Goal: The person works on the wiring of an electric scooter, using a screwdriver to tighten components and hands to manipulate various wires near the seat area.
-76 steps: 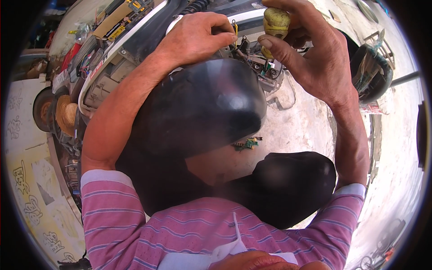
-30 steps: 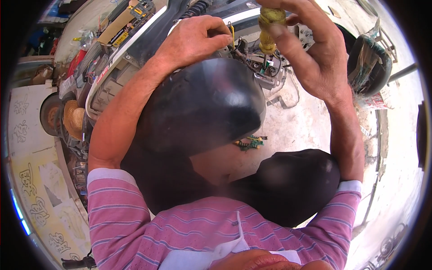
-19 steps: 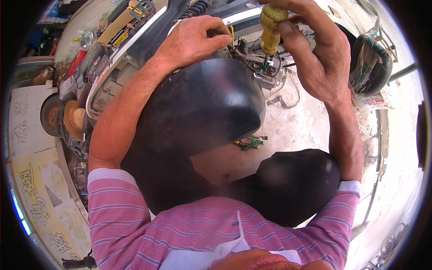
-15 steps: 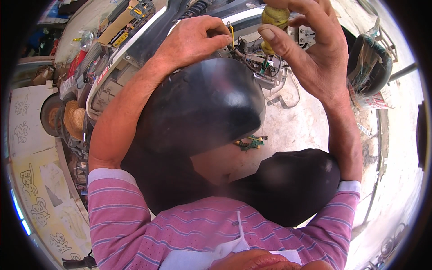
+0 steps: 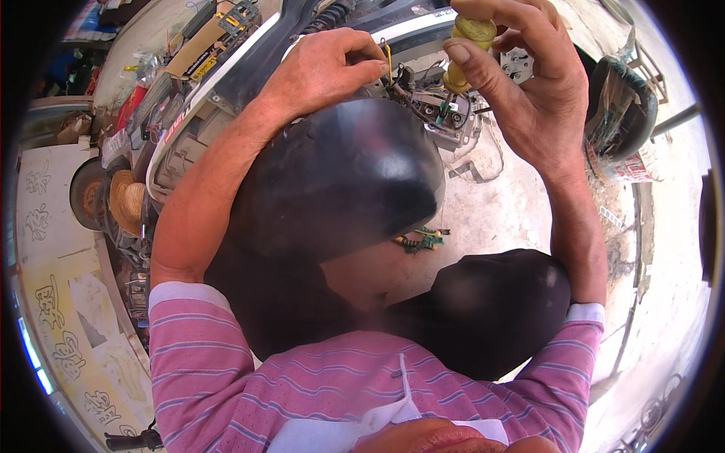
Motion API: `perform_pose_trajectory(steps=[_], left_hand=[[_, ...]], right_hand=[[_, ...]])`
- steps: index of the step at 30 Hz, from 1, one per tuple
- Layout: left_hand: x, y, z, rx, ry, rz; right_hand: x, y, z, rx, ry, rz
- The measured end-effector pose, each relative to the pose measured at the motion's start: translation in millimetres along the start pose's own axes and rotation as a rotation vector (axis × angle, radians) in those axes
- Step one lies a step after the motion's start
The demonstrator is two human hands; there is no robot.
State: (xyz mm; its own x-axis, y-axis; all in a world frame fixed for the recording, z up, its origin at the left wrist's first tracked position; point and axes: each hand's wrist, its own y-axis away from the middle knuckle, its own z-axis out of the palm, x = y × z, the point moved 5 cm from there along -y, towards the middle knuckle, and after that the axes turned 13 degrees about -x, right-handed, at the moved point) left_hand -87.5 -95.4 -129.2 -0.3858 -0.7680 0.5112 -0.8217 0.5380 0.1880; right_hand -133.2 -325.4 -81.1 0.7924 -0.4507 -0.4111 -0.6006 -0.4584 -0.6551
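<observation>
My right hand point(image 5: 521, 83) grips the yellow handle of a screwdriver point(image 5: 470, 47), thumb on the near side. The screwdriver stands almost upright, its shaft running down to a metal terminal block point(image 5: 453, 124) with wires. My left hand point(image 5: 325, 68) is closed in a pinch just left of that block, beside a thin yellow wire point(image 5: 390, 59); what its fingertips hold is too small to tell. Dark wires point(image 5: 408, 94) lie between the hands. Below them, a glossy black rounded seat or cover point(image 5: 347, 174) hides part of the space under my left wrist.
A white-and-grey vehicle body panel point(image 5: 177, 140) and a black coil spring point(image 5: 331, 16) are at the upper left. An open cardboard box point(image 5: 198, 57) with tools lies beyond. Green-and-yellow pieces point(image 5: 423, 240) lie on the floor. A black padded seat point(image 5: 623, 109) stands at right.
My right hand and the screwdriver handle have shifted slightly right, and the handle leans a little more that way. My left hand is practically still.
</observation>
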Motion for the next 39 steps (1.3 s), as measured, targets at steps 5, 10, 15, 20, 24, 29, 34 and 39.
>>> perform_pose_trajectory(steps=[5,10,15,20,24,29,34,39], left_hand=[[0,0,0,0.002,-0.025,0.01],[4,-1,-1,-0.036,0.035,0.031],[25,-2,-9,0.024,-0.036,0.167],[62,-35,-7,-0.287,-0.182,0.196],[77,-59,17,-0.366,-0.25,0.155],[61,-91,60,-0.32,-0.273,0.458],[43,-93,75,-0.525,-0.144,0.292],[59,-85,66,-0.458,-0.215,0.291]], right_hand=[[10,7,18,0.162,-0.516,0.212],[3,6,3,0.047,-0.055,-0.076],[5,7,0,-0.04,-0.295,-0.051],[5,15,-2,0.047,-0.116,-0.109],[3,21,-10,0.037,-0.12,-0.014],[20,26,-12,0.054,-0.209,-0.142],[-3,19,-26,-0.018,-0.066,-0.051],[16,26,-18,0.103,-0.096,-0.089]])
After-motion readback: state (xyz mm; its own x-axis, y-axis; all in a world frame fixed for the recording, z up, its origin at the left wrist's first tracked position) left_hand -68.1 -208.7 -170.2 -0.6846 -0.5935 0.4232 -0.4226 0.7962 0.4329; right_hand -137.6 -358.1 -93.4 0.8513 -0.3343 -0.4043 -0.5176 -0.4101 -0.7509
